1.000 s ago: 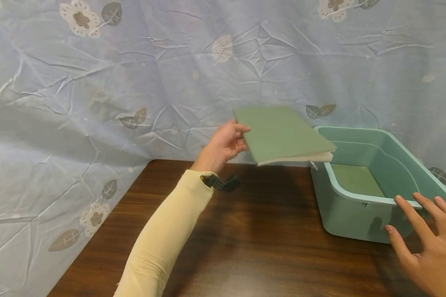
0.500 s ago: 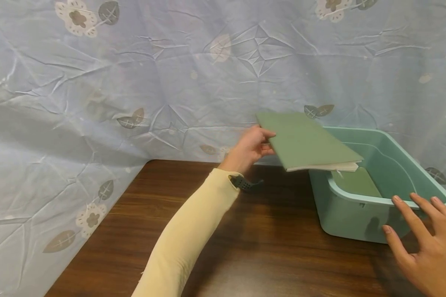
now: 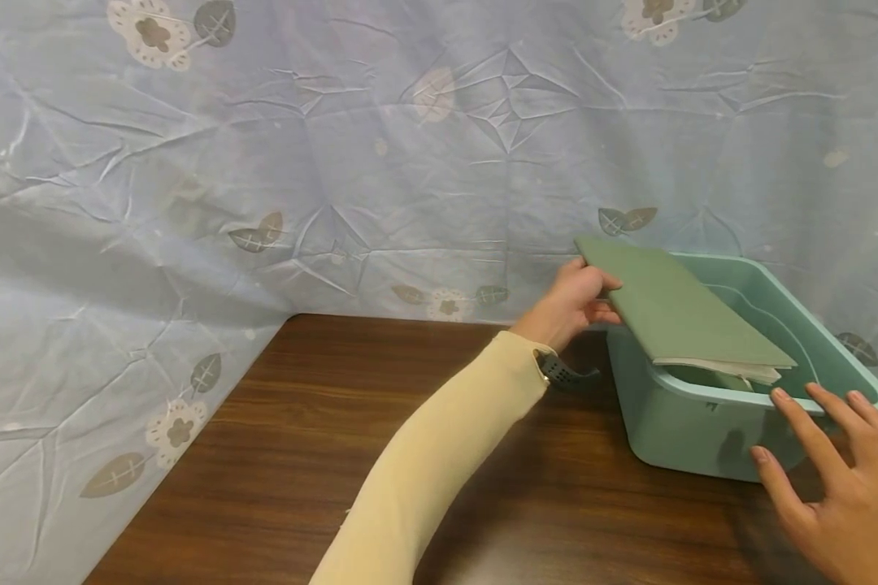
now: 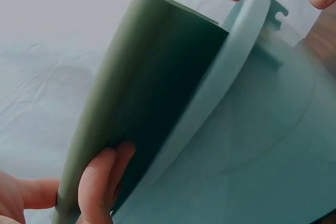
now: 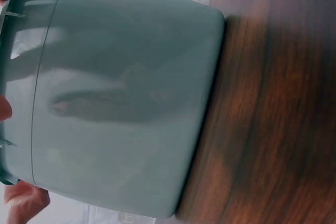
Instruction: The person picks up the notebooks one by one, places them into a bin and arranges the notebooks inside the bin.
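Observation:
My left hand (image 3: 574,305) pinches a green-covered notebook (image 3: 676,305) by its spine, thumb on top and fingers underneath. The notebook tilts over the left part of a pale green plastic bin (image 3: 702,435), its white page edges facing me. In the left wrist view, the notebook's cover (image 4: 121,77) slants alongside the bin's rim (image 4: 231,61), with fingers (image 4: 97,182) wrapped around the spine. My right hand (image 3: 845,487) has its fingers spread, tips at the bin's near rim. A flat green item on the bin floor is mostly hidden by the notebook.
The bin stands on a dark wooden table (image 3: 322,431), toward its right side. A pale floral cloth (image 3: 380,162) hangs behind the table and down its left side. The right wrist view shows the bin's smooth outer wall (image 5: 126,98) rising from the tabletop.
My left hand has carried the notebook rightward and slightly down, from left of the bin to over its opening. The right hand stays almost where it was.

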{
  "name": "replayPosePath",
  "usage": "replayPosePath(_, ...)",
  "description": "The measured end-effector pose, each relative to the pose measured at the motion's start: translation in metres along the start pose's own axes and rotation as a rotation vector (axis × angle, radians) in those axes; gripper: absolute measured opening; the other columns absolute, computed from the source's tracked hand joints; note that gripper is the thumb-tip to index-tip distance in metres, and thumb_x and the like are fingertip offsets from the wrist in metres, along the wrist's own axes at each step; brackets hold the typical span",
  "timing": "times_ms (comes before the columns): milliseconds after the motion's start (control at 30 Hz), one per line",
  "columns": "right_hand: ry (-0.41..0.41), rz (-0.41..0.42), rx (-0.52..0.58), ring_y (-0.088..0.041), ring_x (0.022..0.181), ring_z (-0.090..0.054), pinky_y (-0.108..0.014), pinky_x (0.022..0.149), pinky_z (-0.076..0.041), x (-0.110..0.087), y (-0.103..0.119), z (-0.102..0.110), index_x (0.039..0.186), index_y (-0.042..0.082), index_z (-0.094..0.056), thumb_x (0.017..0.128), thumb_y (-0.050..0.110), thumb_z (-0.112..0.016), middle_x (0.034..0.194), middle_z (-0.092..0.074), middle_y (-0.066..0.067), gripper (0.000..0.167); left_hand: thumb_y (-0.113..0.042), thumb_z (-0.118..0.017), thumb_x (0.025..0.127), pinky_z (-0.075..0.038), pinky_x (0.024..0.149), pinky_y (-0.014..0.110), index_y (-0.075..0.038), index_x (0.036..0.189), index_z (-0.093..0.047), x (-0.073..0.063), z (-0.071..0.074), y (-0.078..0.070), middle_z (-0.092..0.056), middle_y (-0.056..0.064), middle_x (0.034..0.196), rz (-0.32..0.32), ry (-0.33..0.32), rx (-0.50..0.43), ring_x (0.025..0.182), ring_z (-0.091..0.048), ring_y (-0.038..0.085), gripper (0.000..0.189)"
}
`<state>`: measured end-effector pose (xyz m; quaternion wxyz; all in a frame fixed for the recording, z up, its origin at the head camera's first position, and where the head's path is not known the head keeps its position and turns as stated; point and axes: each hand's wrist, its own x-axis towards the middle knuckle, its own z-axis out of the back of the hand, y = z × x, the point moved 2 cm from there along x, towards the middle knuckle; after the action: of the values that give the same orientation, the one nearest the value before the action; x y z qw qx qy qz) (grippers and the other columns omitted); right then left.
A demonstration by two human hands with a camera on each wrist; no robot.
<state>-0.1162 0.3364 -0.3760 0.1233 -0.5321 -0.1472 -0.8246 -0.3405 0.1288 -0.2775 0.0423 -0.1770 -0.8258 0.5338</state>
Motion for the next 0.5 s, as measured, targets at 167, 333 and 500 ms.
replayPosePath(167, -0.056, 0.026, 0.011, -0.055, 0.146, -0.043, -0.055, 0.132, -0.025, 0.005, 0.004, 0.001, 0.139, 0.006, -0.069, 0.105, 0.060, -0.054, 0.143, -0.058, -0.035, 0.066, 0.018, -0.061, 0.090, -0.055, 0.090, 0.071, -0.005, 0.130, -0.058, -0.005, -0.027, 0.010, -0.068, 0.029, 0.082, -0.017, -0.059, 0.061, 0.103, -0.067, 0.065, 0.046)
replayPosePath(333, -0.055, 0.034, 0.006, -0.057, 0.144, -0.044, -0.055, 0.132, -0.025, 0.007, 0.004, 0.001, 0.138, 0.005, -0.070, 0.105, 0.060, -0.053, 0.142, -0.058, -0.036, 0.066, 0.018, -0.063, 0.091, -0.060, 0.084, 0.067, -0.006, 0.145, -0.054, -0.008, -0.047, 0.013, -0.068, 0.035, 0.090, -0.005, -0.101, 0.132, 0.094, -0.071, 0.062, 0.060)
replayPosePath(500, -0.044, 0.026, 0.002, -0.058, 0.144, -0.043, -0.054, 0.133, -0.025, 0.006, 0.003, 0.001, 0.138, 0.005, -0.070, 0.105, 0.060, -0.053, 0.143, -0.058, -0.036, 0.066, 0.017, -0.065, 0.090, -0.063, 0.078, 0.062, -0.011, 0.152, -0.052, -0.009, -0.065, 0.015, -0.066, 0.030, 0.099, 0.021, -0.150, 0.191, 0.088, -0.075, 0.056, 0.069)
